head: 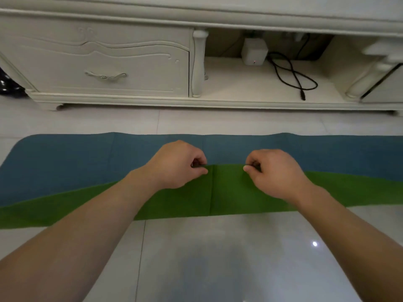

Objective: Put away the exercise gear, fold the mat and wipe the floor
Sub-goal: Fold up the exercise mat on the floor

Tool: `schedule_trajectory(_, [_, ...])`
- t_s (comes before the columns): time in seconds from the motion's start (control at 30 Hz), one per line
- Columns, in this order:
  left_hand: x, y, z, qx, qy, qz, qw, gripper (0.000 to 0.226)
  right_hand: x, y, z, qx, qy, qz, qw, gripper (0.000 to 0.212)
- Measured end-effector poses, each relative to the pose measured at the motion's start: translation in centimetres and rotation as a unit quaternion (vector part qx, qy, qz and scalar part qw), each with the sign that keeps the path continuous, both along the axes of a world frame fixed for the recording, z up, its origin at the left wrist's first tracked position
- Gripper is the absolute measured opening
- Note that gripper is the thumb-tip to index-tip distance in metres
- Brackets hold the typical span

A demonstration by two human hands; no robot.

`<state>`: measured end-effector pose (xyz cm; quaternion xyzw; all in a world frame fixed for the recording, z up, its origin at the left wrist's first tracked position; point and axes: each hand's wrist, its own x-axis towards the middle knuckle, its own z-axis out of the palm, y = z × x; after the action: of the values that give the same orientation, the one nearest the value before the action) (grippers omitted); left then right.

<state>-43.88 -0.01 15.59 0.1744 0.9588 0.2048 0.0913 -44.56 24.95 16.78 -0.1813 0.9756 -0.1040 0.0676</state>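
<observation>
You pinch the long edge of the thin, flexible blue-and-green exercise mat (76,166) with your left hand (177,165) and right hand (275,173), spaced apart so the flap travels evenly. The mat lies lengthwise on the glossy grey tiled floor (218,258), its green underside folded over the finely textured blue face.

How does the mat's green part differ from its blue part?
The green part is a folded-over flap nearer the camera; the blue part lies flat beyond it. The left hand and right hand pinch the green part's edge; the blue part's far edge lies free. Both belong to one mat.
</observation>
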Motion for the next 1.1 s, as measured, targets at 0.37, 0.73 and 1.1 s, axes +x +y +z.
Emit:
schedule_trajectory(0.37, [-5.9, -0.6, 1.5, -0.041, -0.013, -0.001, 0.999, 0.01, -6.0, -1.1, 0.6, -0.005, -0.012, 0.005, 1.0, 0.012])
schedule_trajectory(0.73, [-12.1, -0.7, -2.4, -0.01, 0.018, 0.08, 0.997, 0.019, -12.7, -1.6, -4.4, -0.061, 0.04, -0.001, 0.997, 0.016])
schedule_trajectory(1.1, [-11.7, -0.3, -6.6, 0.043, -0.013, 0.126, 0.991, 0.054, -11.9, -0.9, -10.2, 0.009, 0.051, 0.055, 0.997, 0.057])
